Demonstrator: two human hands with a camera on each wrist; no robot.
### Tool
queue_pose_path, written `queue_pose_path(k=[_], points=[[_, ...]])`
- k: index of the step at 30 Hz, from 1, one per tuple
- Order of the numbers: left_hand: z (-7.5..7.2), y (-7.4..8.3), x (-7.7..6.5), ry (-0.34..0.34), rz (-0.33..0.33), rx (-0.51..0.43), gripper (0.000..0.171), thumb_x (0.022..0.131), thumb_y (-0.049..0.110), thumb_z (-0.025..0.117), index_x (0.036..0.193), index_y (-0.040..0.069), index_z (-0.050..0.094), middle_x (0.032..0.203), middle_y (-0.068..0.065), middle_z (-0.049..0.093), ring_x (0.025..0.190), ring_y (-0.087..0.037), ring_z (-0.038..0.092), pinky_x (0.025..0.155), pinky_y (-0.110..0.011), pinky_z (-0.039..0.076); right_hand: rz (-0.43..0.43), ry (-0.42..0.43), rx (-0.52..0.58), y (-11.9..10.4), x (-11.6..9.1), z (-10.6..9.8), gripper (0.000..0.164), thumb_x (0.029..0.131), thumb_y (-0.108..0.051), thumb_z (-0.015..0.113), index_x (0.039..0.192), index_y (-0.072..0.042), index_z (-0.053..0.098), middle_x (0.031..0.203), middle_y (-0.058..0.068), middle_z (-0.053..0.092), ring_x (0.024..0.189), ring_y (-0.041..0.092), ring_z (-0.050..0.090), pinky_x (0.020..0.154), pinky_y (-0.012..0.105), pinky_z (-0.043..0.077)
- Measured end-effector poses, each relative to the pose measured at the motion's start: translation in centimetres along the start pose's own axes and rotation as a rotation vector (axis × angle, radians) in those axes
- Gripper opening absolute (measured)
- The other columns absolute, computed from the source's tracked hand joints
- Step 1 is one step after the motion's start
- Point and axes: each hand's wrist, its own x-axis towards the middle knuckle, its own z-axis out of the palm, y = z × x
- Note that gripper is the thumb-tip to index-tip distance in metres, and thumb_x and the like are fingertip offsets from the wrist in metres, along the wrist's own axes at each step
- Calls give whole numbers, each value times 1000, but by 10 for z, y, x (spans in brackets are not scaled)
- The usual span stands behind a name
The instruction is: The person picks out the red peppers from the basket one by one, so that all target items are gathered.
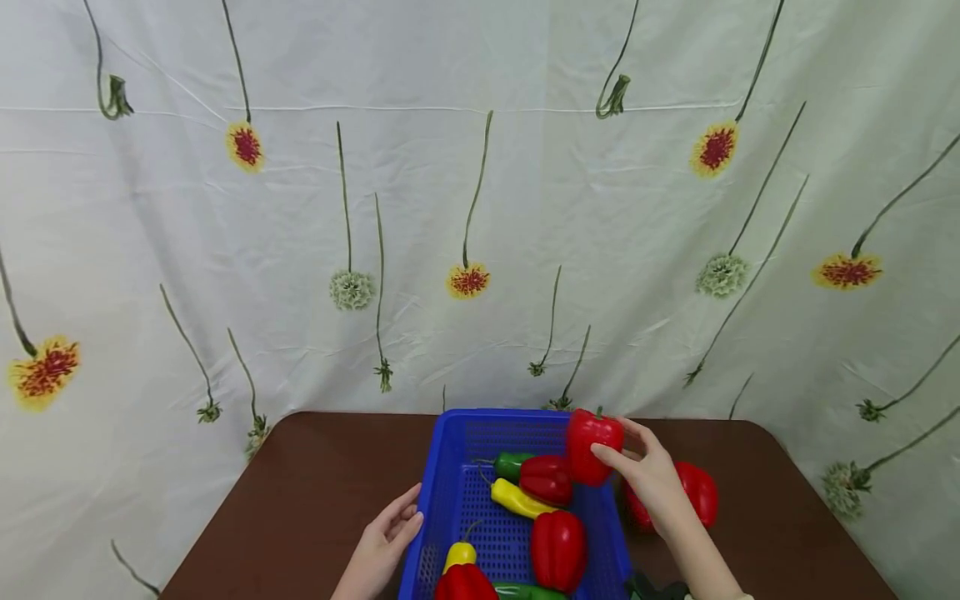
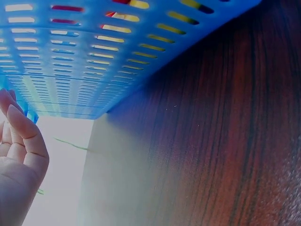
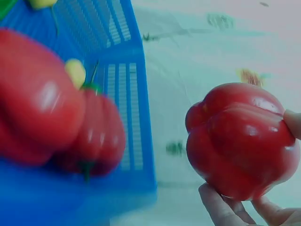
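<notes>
My right hand holds a red bell pepper between thumb and fingers, over the far right corner of a blue basket. In the right wrist view the same pepper shows its lobed end, with fingertips around it. At the basket's left side is my left hand, fingertips right at the rim and fingers relaxed. In the left wrist view that hand is beside the slotted wall. Inside the basket lie red bell peppers, a yellow pepper and a green pepper.
More red bell peppers sit on the brown table, just right of the basket and partly behind my right forearm. A dark object shows at the bottom edge. Behind the table hangs a flower-printed cloth.
</notes>
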Motion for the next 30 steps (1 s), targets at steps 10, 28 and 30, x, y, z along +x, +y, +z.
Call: queue_pose_path(k=[10,28,30], points=[[1,-1,2,-4,22,28,51,95,17,65,140,-2,52,111,-11,61,93,4,55,81,-12,48,157,38,-4,53,-10,-56,85,94,-42,64,154,-2,19,155,26,24,132,38,41,105,46,45],[0,0,2,-37,-5,-17,53,96,16,63,144,-2,47,118,-16,60,94,0,58,82,-14,49,302,-20,-190,125,-23,-68,86,91,-48,65,144,12,34,142,38,40,115,42,56,87,44,55],[1,0,2,-39,-8,-14,53,96,16,63,144,-2,47,118,-16,60,94,1,58,82,-13,49,306,-16,-185,130,-24,-68,84,90,-46,66,143,13,35,139,38,45,110,37,60,85,43,55]])
